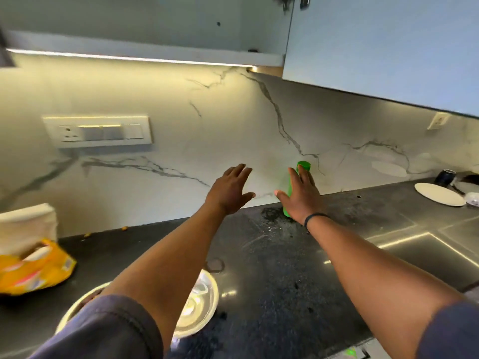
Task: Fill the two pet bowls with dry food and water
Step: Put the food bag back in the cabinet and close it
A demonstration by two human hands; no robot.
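Up at the back of the dark countertop point(272, 268), both arms reach toward the marble backsplash point(181, 104) with fingers spread and nothing gripped. The left hand point(230, 190) hangs open in front of the wall, and the right hand point(300, 195), a dark band point(315, 218) at its wrist, is open too, its palm just in front of a green bottle point(302, 174) that stands upright against the backsplash; whether the palm touches it cannot be told. Wet streaks and crumbs mark the counter around the bottle's foot. At about seven o'clock from the hands, under the left forearm, two steel pet bowls point(199, 304) sit side by side near the counter's front edge, the left one mostly hidden by the blue sleeve point(103, 330), so its contents cannot be judged; the right one shows a shiny, light-catching inside. At nine o'clock lies an orange food bag point(33, 268), its printing too blurred to read, with a white box point(26, 224) behind it. A switch plate point(98, 132) sits on the wall at ten o'clock. At three o'clock a white plate point(438, 194) and a dark cup point(444, 177) rest beside the steel sink point(414, 250).
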